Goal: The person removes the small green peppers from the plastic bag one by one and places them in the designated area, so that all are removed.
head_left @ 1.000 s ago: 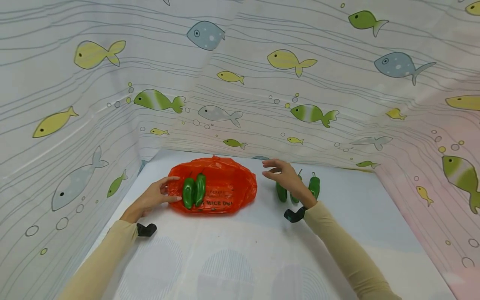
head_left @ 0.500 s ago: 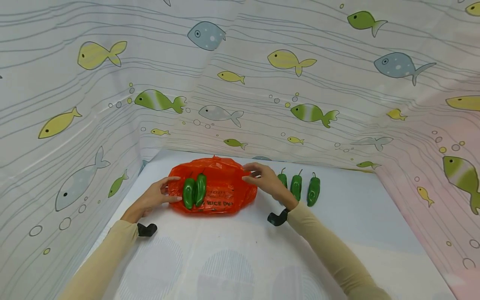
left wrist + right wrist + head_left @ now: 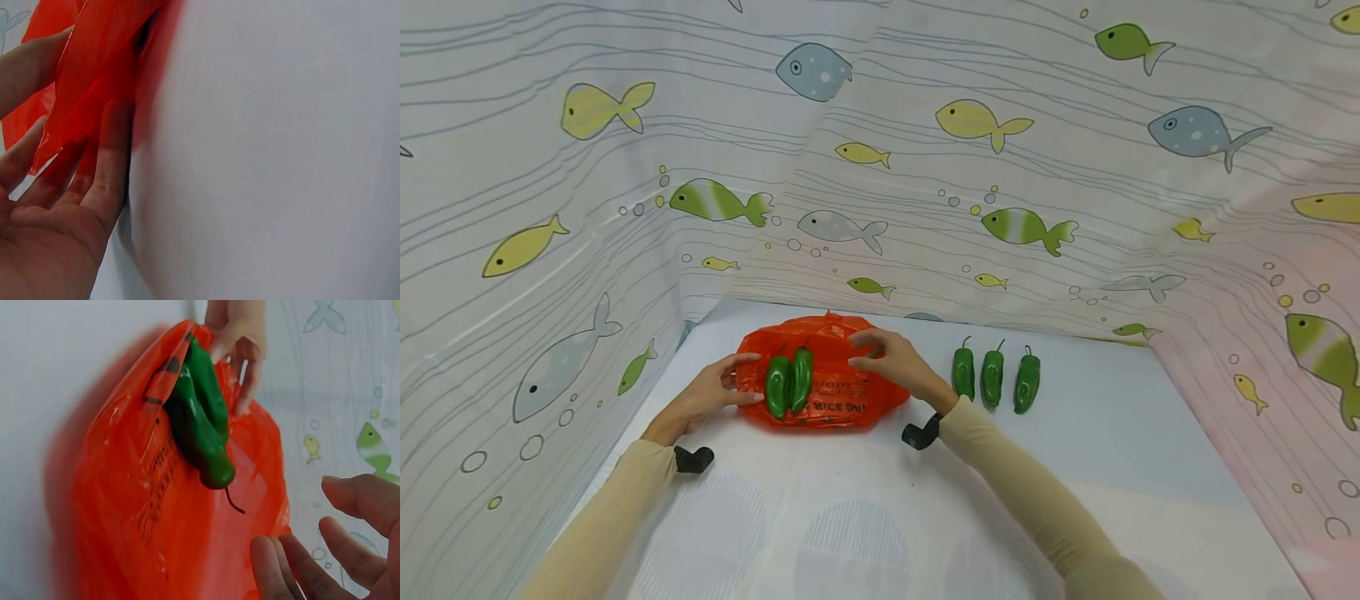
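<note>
A red plastic bag with dark printing lies on the table at the back, its mouth spread. Two shiny green peppers lie side by side at its left, their thin stems pointing to the back; the right wrist view shows the peppers close up. My left hand holds the bag's left edge; in the left wrist view several fingers show through the plastic, with the thumb at the rim. Over the bag's right part hovers my right hand, fingers spread from the thumb and nothing between them.
Three more green peppers lie in a row on the white table, right of the bag. Walls of fish-patterned sheeting enclose the back and both sides.
My right hand has moved left from above the row of peppers to over the red bag, uncovering that row. The left hand has stayed at the bag's edge.
</note>
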The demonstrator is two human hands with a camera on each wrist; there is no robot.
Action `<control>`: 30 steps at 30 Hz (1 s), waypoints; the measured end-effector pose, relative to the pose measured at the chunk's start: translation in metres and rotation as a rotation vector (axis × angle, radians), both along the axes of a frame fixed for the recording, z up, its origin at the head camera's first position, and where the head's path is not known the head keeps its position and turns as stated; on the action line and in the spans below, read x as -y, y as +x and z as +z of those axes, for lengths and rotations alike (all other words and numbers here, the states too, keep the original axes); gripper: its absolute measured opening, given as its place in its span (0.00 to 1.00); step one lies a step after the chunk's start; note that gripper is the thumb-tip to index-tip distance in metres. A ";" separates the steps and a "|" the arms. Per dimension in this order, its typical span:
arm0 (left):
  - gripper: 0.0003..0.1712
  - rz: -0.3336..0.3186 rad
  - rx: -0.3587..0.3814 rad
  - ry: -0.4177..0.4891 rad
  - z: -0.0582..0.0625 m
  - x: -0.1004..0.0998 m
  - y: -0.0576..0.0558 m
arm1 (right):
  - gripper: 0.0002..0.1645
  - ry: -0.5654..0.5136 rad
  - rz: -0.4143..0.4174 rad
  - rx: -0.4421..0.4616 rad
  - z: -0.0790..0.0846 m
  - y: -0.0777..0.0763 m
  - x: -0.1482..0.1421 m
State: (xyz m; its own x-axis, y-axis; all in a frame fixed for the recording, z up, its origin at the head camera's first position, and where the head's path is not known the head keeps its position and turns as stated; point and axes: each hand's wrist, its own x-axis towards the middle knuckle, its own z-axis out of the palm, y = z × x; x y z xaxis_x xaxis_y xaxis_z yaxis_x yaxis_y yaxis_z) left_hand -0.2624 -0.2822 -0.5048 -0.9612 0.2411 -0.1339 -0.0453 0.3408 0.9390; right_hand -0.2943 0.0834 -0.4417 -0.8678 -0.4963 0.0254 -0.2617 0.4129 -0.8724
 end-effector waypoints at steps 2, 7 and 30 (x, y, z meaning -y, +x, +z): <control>0.50 -0.003 -0.005 -0.012 -0.001 0.000 0.000 | 0.28 -0.004 0.010 0.004 -0.001 -0.002 0.007; 0.50 -0.004 -0.003 -0.010 -0.001 0.002 -0.001 | 0.27 -0.015 0.024 0.040 0.000 -0.003 0.023; 0.49 -0.005 0.017 0.007 0.000 0.001 -0.003 | 0.26 -0.068 0.011 0.209 -0.011 -0.018 0.074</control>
State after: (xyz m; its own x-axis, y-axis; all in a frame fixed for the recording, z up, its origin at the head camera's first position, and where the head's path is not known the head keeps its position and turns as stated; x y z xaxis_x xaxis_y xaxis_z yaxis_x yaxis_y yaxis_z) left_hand -0.2652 -0.2828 -0.5049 -0.9575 0.2473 -0.1483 -0.0594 0.3341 0.9407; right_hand -0.3122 0.0090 -0.4530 -0.8521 -0.5092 -0.1207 -0.0763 0.3489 -0.9340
